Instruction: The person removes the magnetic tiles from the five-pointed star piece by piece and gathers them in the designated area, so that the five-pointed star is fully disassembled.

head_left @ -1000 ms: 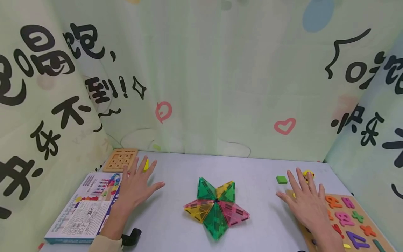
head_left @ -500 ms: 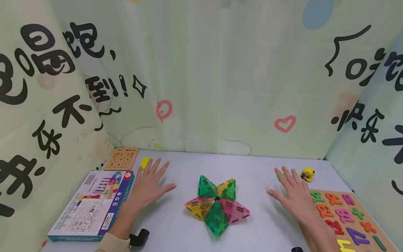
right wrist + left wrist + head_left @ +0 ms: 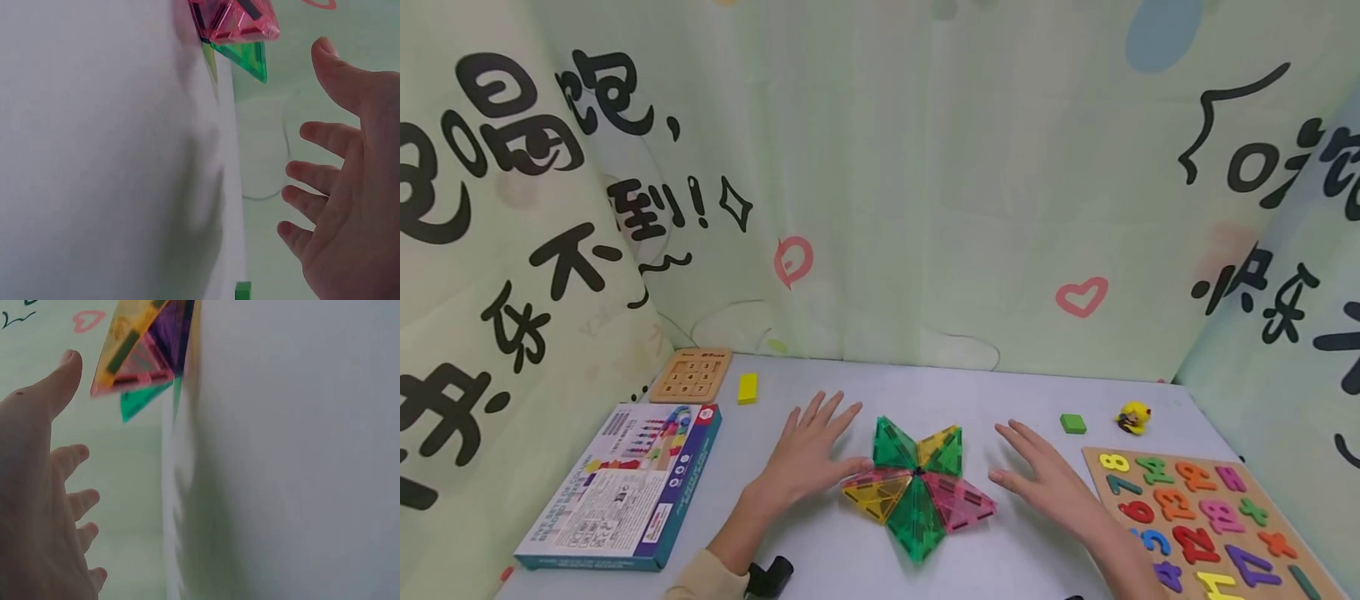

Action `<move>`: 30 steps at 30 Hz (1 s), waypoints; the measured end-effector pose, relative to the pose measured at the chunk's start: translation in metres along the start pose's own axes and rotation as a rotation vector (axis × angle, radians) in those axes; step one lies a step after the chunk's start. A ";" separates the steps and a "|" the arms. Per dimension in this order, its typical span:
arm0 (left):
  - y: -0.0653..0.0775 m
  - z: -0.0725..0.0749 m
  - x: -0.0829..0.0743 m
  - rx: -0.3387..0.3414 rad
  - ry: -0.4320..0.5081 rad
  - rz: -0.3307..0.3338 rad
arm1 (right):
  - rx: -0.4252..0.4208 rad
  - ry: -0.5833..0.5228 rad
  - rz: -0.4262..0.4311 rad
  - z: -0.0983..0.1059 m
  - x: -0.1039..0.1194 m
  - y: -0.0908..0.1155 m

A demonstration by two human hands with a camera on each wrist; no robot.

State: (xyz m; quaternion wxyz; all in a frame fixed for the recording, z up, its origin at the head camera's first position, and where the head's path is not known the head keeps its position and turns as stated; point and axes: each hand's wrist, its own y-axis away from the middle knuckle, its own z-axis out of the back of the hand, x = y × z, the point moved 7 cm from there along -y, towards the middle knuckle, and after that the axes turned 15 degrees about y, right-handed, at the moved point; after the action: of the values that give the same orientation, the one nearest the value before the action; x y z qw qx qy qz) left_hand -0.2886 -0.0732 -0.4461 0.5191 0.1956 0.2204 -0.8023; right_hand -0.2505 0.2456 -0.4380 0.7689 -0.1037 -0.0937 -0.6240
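Note:
A star made of translucent green, yellow and pink magnetic tiles (image 3: pixel 916 521) lies in the middle of the white table. My left hand (image 3: pixel 808 454) hovers at its left side with fingers spread, the thumb tip overlapping the star's edge in the head view. In the left wrist view a gap shows between the thumb and the magnetic tiles (image 3: pixel 140 353). My right hand (image 3: pixel 1037 475) hovers just to the right of the star, fingers extended, holding nothing. The right wrist view shows a pink and green corner of the magnetic tiles (image 3: pixel 240 25) beyond the thumb.
At left lie a boxed toy set (image 3: pixel 617 492), a wooden number board (image 3: pixel 691 375) and a yellow block (image 3: pixel 747 388). On the right are a green block (image 3: pixel 1072 423), a small yellow duck figure (image 3: pixel 1132 417) and a wooden board of colourful numbers (image 3: pixel 1213 533). Printed curtains enclose the table.
Both hands have moved inward towards the star, the left from over the box's edge, the right from over the number board. The yellow and green blocks are uncovered. The star has stayed put.

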 end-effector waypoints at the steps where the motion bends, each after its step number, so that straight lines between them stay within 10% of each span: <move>1: -0.001 -0.003 -0.004 0.012 0.002 -0.009 | 0.026 -0.022 -0.001 -0.003 0.003 0.000; 13: -0.012 -0.037 -0.050 0.184 0.007 -0.128 | 0.210 -0.231 0.019 -0.029 0.034 -0.001; 30: -0.008 -0.052 -0.066 0.311 0.073 -0.246 | 0.271 -0.522 -0.125 -0.042 0.030 -0.004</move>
State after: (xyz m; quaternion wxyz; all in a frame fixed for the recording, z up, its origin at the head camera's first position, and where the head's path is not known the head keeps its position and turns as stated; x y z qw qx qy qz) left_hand -0.2664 0.0080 -0.4525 0.3724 0.2739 0.1347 -0.8765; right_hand -0.2472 0.2053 -0.4699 0.6859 -0.1509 -0.3767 -0.6041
